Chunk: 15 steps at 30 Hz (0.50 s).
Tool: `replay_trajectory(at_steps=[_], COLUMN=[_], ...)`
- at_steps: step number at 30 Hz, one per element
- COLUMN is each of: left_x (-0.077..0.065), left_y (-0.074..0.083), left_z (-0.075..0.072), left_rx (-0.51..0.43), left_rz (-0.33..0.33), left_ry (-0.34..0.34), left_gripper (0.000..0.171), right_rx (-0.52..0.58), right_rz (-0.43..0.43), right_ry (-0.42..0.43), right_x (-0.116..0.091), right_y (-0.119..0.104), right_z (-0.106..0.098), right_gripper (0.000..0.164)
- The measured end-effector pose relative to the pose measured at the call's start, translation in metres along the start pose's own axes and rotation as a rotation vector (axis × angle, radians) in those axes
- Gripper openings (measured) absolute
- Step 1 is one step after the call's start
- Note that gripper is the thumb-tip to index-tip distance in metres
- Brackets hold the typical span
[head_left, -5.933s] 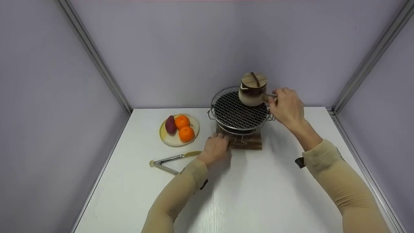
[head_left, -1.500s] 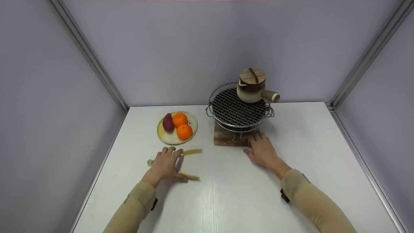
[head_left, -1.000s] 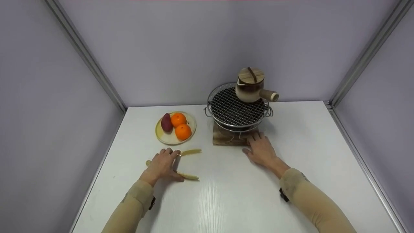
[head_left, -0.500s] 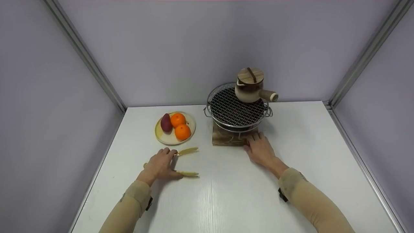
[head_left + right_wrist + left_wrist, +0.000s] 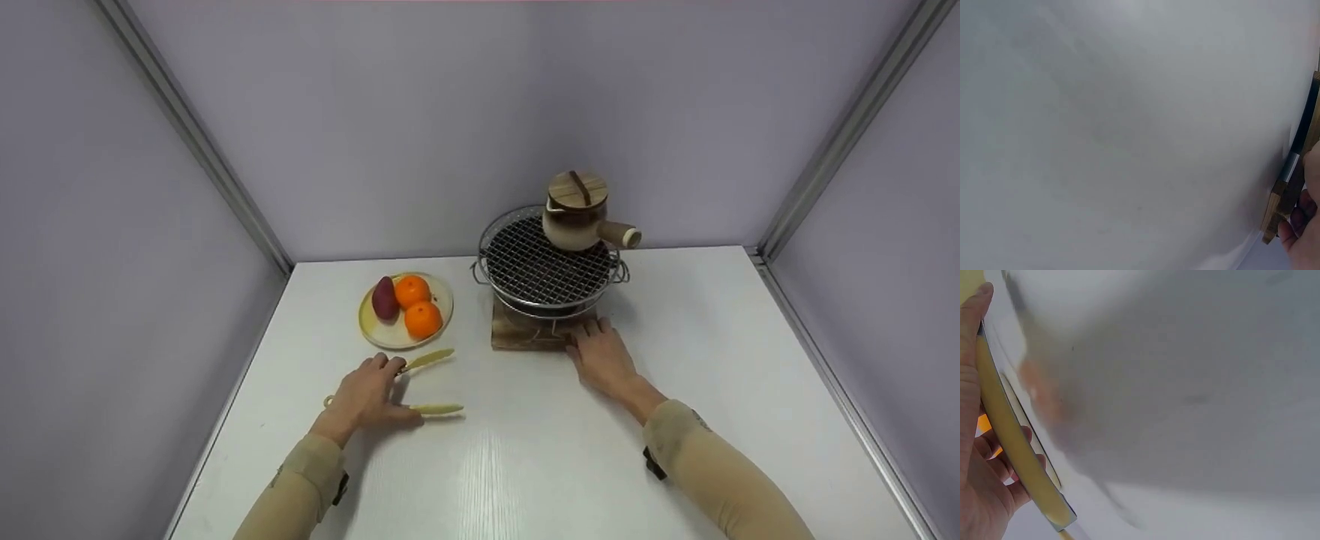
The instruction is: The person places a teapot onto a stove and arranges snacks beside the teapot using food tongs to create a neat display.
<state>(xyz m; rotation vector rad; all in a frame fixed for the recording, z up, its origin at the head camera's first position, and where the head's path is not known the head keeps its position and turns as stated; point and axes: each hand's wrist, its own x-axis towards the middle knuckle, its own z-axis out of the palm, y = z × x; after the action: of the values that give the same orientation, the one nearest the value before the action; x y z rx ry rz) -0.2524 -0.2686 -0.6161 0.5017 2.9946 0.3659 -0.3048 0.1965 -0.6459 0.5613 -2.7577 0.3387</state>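
My left hand (image 5: 365,396) holds a pair of tongs (image 5: 436,409) with yellowish tips, thumb along the near arm and fingers at the far one. The tongs' two arms are spread apart, tips pointing right. In the left wrist view the yellow-faced arm (image 5: 1013,433) lies along the thumb, fingers curled behind it. My right hand (image 5: 604,361) grips the front right corner of a wooden base (image 5: 517,337) under a round grill (image 5: 525,262). In the right wrist view its fingers curl at the wood's edge (image 5: 1276,211). On the grill's back right stands a lidded brown-and-cream teapot (image 5: 574,231).
Left of the grill, a pale plate (image 5: 367,321) bears two oranges (image 5: 423,321) and a purple sweet potato (image 5: 385,299). Wire handles (image 5: 478,274) stick out from the grill's sides. The teapot's handle (image 5: 619,233) points right. Grey walls (image 5: 420,135) enclose the white table (image 5: 487,465).
My right hand has let go of the teapot handle and moved to the base's right corner. My left hand has left the base, taken the tongs, and shifted them slightly left, their tips closer together.
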Motion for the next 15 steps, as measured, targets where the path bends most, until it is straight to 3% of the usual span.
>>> replay_trajectory(at_steps=[7,15], left_x=[-0.001,0.000], left_y=[-0.003,-0.008], left_z=[-0.005,-0.014], left_rx=[-0.033,-0.135], left_rz=[-0.011,0.005], left_ry=[0.022,0.078], left_gripper=[0.100,0.117], right_rx=[0.003,-0.019], right_rz=[0.017,0.003], right_ry=[-0.017,-0.008], right_x=[-0.002,0.000], right_y=[0.002,0.003], right_z=[0.003,0.004], right_gripper=[0.033,0.029])
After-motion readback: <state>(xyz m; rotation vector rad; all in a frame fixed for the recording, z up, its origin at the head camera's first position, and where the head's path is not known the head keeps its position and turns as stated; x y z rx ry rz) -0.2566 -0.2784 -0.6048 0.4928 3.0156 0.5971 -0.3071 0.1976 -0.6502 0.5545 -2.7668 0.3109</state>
